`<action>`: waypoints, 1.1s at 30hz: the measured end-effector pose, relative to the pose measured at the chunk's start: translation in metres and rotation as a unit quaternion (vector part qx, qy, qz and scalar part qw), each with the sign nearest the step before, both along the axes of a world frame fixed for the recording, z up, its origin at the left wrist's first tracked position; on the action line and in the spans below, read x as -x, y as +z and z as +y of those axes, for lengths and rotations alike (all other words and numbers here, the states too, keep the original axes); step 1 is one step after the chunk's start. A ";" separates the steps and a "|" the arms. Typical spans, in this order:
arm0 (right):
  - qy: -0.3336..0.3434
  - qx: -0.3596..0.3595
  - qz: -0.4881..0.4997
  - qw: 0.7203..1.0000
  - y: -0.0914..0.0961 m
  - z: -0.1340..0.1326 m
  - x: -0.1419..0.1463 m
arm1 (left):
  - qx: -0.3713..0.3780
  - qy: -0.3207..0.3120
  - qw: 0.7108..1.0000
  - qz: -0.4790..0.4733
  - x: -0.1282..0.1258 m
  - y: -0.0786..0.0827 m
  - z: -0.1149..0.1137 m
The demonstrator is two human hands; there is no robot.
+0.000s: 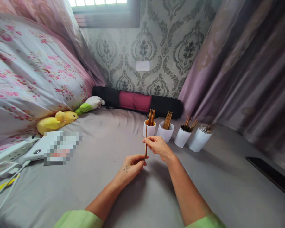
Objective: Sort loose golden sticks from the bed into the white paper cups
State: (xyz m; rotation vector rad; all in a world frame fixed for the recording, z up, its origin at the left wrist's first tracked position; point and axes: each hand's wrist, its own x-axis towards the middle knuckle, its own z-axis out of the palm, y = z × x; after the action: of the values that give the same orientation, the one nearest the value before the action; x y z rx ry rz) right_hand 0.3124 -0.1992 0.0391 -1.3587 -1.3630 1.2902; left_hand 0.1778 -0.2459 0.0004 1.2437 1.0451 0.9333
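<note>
A thin brown stick (146, 139) stands upright between my two hands over the grey bed sheet (104, 177). My left hand (130, 167) pinches its lower end. My right hand (158, 146) pinches it a little higher, fingers closed round it. Just behind my hands stands a row of several white paper-wrapped cups holding similar sticks: the nearest cup (149, 128), a second cup (165, 131), a third cup (182, 136) and a clear jar wrapped in paper (199, 138). The stick's top reaches up in front of the nearest cup.
A floral duvet (26, 72) is heaped at the left, with a yellow plush toy (55, 121) and a green-white plush (90, 104) beside it. A power strip (9, 152) and cables lie at the far left. A black-and-red roll (137, 102) lies against the wall. Curtains hang at the right.
</note>
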 end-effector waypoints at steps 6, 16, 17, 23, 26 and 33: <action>0.022 -0.008 0.006 1.000 -0.001 0.001 -0.002 | 0.039 -0.016 0.998 -0.039 0.002 -0.001 0.003; 0.046 -0.024 0.000 0.999 -0.002 0.002 -0.004 | 0.110 -0.053 0.984 -0.130 0.006 -0.001 0.001; 0.047 -0.026 -0.002 0.999 -0.002 0.002 -0.005 | 0.119 -0.054 0.982 -0.136 0.006 -0.001 0.001; 0.059 -0.051 -0.012 0.997 -0.001 0.002 -0.005 | 0.158 -0.051 0.971 -0.172 0.009 -0.004 0.005; 0.060 -0.071 -0.023 0.995 -0.002 0.003 -0.006 | 0.171 -0.044 0.964 -0.197 0.011 -0.006 0.007; 0.058 -0.095 -0.038 0.993 -0.005 0.005 -0.007 | 0.205 -0.004 0.950 -0.235 0.012 -0.007 0.010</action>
State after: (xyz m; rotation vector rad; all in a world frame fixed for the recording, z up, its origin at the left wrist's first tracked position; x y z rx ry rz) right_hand 0.3199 -0.1944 0.0336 -1.2245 -1.5940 1.1596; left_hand 0.1660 -0.2355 -0.0062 0.6351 0.7947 0.8927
